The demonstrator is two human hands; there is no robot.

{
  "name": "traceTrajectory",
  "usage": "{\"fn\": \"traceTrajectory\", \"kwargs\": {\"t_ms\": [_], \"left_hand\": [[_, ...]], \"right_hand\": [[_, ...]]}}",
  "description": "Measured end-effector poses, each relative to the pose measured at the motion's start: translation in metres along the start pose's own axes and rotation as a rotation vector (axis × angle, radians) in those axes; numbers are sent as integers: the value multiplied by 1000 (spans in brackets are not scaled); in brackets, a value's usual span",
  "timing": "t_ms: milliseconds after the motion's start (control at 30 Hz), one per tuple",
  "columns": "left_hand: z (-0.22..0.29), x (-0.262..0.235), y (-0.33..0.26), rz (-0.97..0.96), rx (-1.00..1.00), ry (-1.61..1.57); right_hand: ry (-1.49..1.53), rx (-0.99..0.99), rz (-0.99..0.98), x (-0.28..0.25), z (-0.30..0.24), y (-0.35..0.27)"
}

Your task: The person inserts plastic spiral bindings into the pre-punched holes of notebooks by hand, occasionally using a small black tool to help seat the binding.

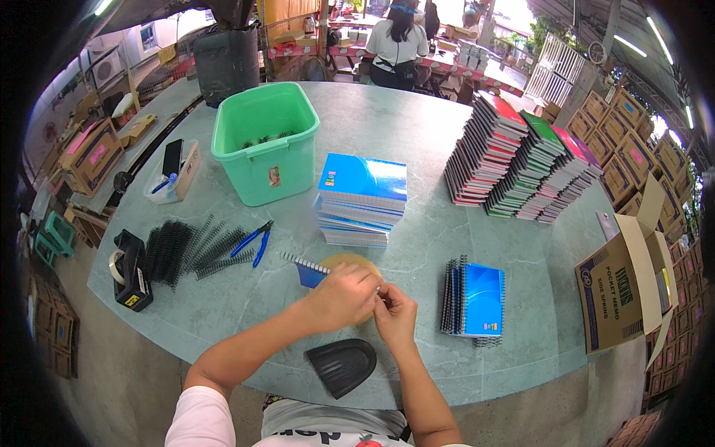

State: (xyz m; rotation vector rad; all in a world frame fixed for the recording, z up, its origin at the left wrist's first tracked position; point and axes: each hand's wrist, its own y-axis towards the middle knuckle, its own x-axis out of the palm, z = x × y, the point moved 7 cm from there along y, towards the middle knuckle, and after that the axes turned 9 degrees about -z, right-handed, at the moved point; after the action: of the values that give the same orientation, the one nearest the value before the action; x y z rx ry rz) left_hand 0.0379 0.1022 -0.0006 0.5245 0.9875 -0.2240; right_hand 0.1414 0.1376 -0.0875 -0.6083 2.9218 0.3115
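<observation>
My left hand (345,296) is closed on a small blue-covered notebook (310,278), most of which it hides. A dark spiral coil (305,261) runs along the notebook's edge, and its loose end sticks out past the far left corner. At the near right end of that edge, my right hand (395,316) pinches with thumb and finger; what lies between them is too small to make out. Beneath the hands is a round tan disc (351,262). Blue-handled pliers (255,242) lie to the left, beside a pile of black spiral coils (175,249).
A stack of blue notebooks (361,201) stands ahead, with coiled ones (482,299) at right. Around them are a green bin (268,175), tape dispenser (132,276), black ribbed pad (342,367), tall notebook stacks (514,160) and an open carton (618,287). A person (397,45) sits beyond.
</observation>
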Motion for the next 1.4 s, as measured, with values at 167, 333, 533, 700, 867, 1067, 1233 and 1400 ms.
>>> {"fn": "traceTrajectory", "kwargs": {"t_ms": [167,333,533,700,867,1067,1233,1400], "left_hand": [[5,-6,-1,-21,-82,-12],[12,-16,-5,-2,-83,113],[-12,-20,-25,-147,-352,149],[58,34,-23,-193,35,190],[85,19,-19,-43,244,-43],[27,13,-38,-18,10,-181],[-10,27,-65,26,-125,-219],[-33,9,-83,226,-217,-224]], "right_hand": [[-65,-116,4,2,-11,-2],[-185,-199,-24,-5,-25,-5],[125,-18,209,-53,-15,-31],[621,135,141,-38,-17,-39],[178,-77,190,-111,-67,-33],[-286,98,245,-204,-55,-24],[-522,211,310,-240,12,-41],[-882,-176,352,-184,-83,-40]]}}
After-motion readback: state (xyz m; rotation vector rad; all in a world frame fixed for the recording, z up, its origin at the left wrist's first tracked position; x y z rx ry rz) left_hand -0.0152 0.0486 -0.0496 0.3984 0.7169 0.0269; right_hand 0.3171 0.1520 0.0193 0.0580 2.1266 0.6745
